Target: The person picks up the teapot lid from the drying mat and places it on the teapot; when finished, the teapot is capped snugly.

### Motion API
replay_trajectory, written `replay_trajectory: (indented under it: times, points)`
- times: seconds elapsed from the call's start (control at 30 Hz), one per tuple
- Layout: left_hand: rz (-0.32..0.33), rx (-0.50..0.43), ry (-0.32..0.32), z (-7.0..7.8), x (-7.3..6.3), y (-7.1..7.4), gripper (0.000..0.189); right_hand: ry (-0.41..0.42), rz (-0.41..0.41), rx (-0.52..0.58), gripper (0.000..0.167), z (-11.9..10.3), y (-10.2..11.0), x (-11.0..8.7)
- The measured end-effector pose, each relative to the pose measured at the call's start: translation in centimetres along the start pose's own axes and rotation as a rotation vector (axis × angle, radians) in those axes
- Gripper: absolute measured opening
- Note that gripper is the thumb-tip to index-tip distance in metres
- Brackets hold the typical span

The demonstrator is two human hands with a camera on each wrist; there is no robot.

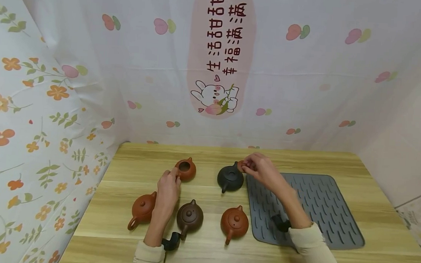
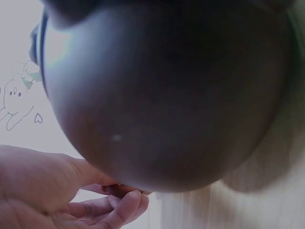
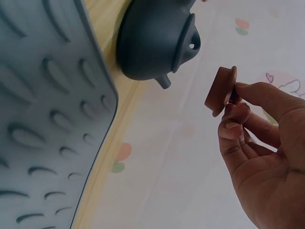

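In the head view, my left hand is at the handle side of a lidless orange-brown teapot, whose round opening faces up. The left wrist view shows thumb and fingers pinching a small reddish-brown part, probably its handle; a dark brown teapot fills most of that view. My right hand pinches a reddish-brown teapot lid by its knob, raised beside a black teapot. The lid is tilted on its side in the right wrist view, apart from the black teapot.
Closer to the front stand a reddish-brown teapot at left, the dark brown teapot and an orange-brown teapot, all lidded. A grey ridged mat lies at right under my right forearm. A printed curtain hangs behind the wooden table.
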State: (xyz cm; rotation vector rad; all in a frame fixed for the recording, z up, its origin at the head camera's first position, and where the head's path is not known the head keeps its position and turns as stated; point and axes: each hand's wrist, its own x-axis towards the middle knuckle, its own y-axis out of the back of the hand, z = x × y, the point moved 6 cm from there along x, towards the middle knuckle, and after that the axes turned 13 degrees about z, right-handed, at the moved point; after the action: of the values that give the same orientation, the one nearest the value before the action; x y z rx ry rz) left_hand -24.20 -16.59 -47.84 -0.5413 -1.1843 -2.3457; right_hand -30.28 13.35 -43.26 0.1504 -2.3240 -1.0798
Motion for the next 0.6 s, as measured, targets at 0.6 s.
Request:
replay_trajectory:
  times: [0.6]
  points:
    - [-0.008, 0.007, -0.002, -0.1, -0.1, -0.2, 0.008, 0.046, -0.058, 0.004, 0.014, -2.0, -1.8, 1.3]
